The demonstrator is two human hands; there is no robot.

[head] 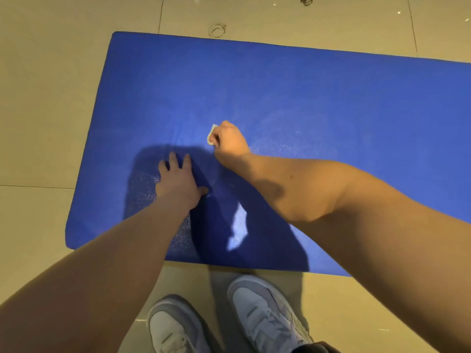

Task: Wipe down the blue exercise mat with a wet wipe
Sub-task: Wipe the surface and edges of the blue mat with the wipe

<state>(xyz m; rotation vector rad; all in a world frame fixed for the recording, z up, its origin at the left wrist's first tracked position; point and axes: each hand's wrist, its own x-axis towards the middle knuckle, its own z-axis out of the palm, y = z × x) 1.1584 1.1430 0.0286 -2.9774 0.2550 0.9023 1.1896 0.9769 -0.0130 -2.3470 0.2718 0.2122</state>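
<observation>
Sneakers (229,319), 2, pale, at bottom centre on the tiled floor (38,123), toes just short of the near edge of the blue exercise mat (331,103). Above them, left of centre: left hand (178,179) flat on the mat, fingers straight and spread, holding nothing, apparently bracing the mat in place. Just beyond and to the right, at mid-frame: right hand (230,143) fisted, fingers curled tight round a small wet wipe (211,135), with only a pale folded corner visible at the left of the knuckles, pressed down on the mat. Hands near each other, not touching. Long axis of the mat left to right across the frame, short end in view at the left, right end cut off by the frame edge. Faint sheen around and right of the fist, probably dampness, though hard to confirm. Most of the mat's surface rightward and toward the upper frame from the wipe; likely next strokes along that long axis, away from the bracing hand, with the right hand better placed for them. Farthest, at top centre, just past the mat's far edge: round floor fitting (217,30).
</observation>
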